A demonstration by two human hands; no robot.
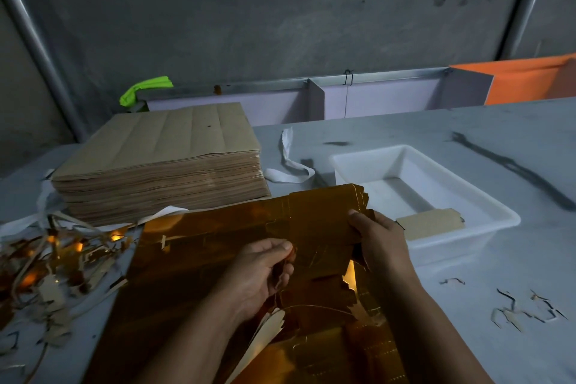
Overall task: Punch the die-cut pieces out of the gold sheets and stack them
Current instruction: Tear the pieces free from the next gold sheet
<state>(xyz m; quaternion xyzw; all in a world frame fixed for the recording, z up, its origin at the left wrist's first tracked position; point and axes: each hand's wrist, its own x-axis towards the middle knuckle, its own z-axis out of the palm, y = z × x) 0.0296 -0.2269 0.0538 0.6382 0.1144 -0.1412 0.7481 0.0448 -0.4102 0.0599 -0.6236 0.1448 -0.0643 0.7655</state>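
A pile of shiny gold sheets (199, 259) lies on the table in front of me. My right hand (378, 235) grips a bundle of punched gold die-cut pieces (324, 212) by its right edge, held just above the sheets. My left hand (265, 268) pinches a small strip of gold scrap (282, 273) at the bundle's lower left side. A torn, ragged gold edge (343, 287) shows below my hands. One brown-backed punched piece (431, 223) lies in the white tray (461, 246) to the right.
A tall stack of brown-backed sheets (162, 162) stands at the back left. Gold and brown offcuts (53, 265) are heaped at the left edge. More scraps (523, 309) lie at the right. A white strap (290, 165) curls behind the tray.
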